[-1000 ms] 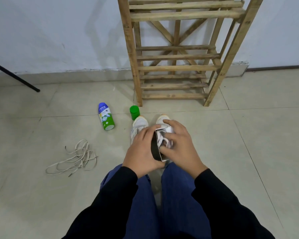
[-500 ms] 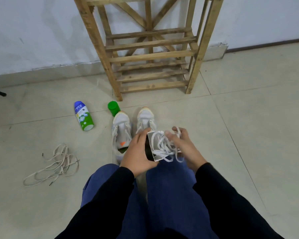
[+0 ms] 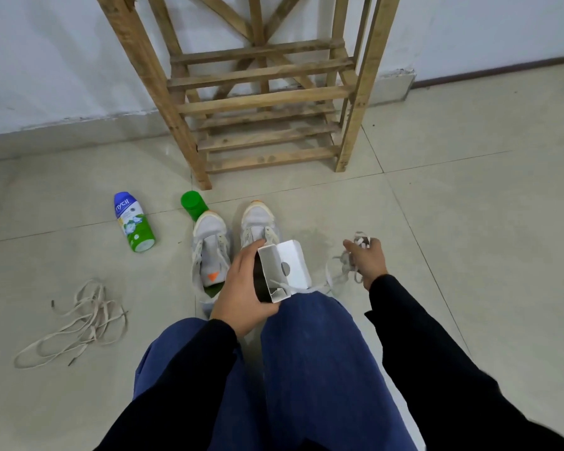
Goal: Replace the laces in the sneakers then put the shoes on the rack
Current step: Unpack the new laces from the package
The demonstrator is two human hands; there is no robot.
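Two pale grey sneakers stand side by side on the floor, the left sneaker (image 3: 209,245) unlaced, the right sneaker (image 3: 258,227) partly hidden behind a small white box (image 3: 288,270). My left hand (image 3: 245,294) grips that open box over my knee. Out to the right, my right hand (image 3: 367,258) holds a bundle of new white laces (image 3: 349,265), one strand still trailing back to the box. The wooden shoe rack (image 3: 261,99) stands against the wall just beyond the sneakers.
Old beige laces (image 3: 75,320) lie tangled on the tiles at the left. A blue-and-green bottle (image 3: 132,222) lies on its side near a green cap (image 3: 192,205) by the rack's left leg. My blue-trousered knees fill the foreground.
My right hand has pulled the white laces out of the box and swung them away to the right. The left hand keeps holding the box. The view has tilted down and moved closer.
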